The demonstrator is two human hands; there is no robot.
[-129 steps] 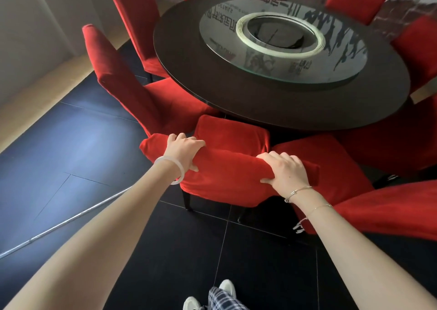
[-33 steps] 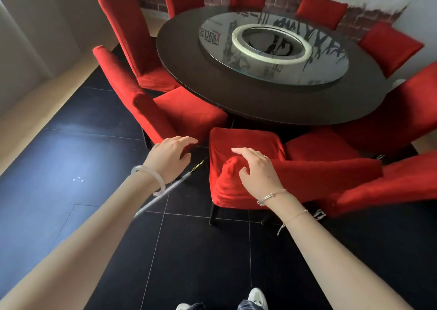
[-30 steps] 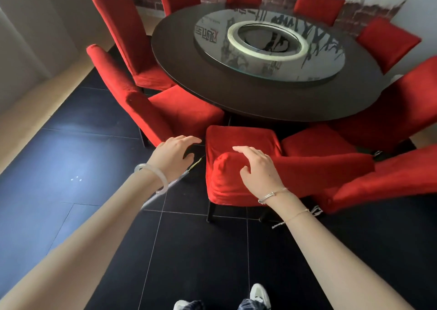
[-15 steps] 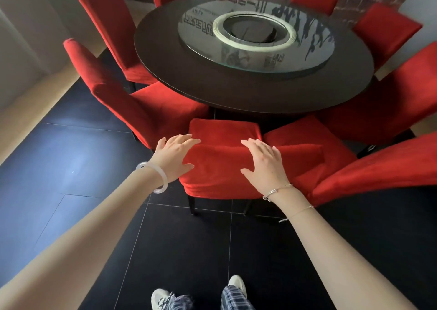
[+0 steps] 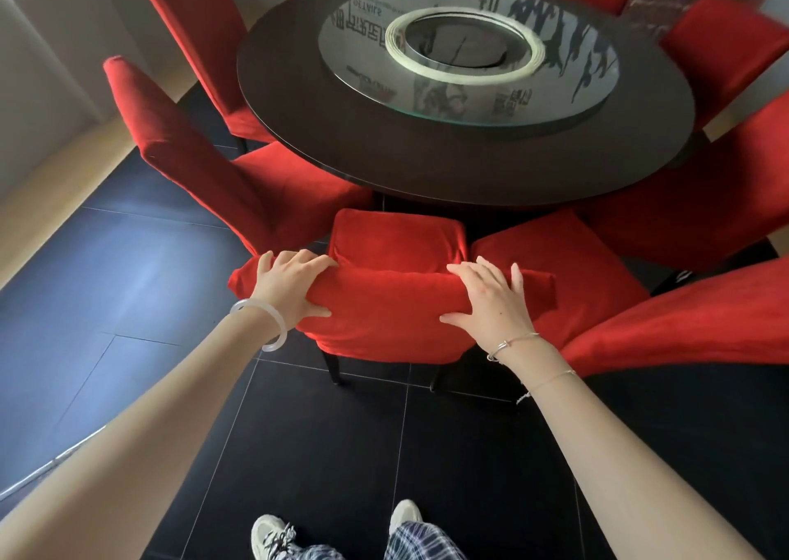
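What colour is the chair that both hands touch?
Red: the fabric-covered chair, clearest in the head view.

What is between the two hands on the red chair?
Only the red chair back, bare cloth with nothing on it. The left hand grips one end and the right hand rests near the other. The head view shows it.
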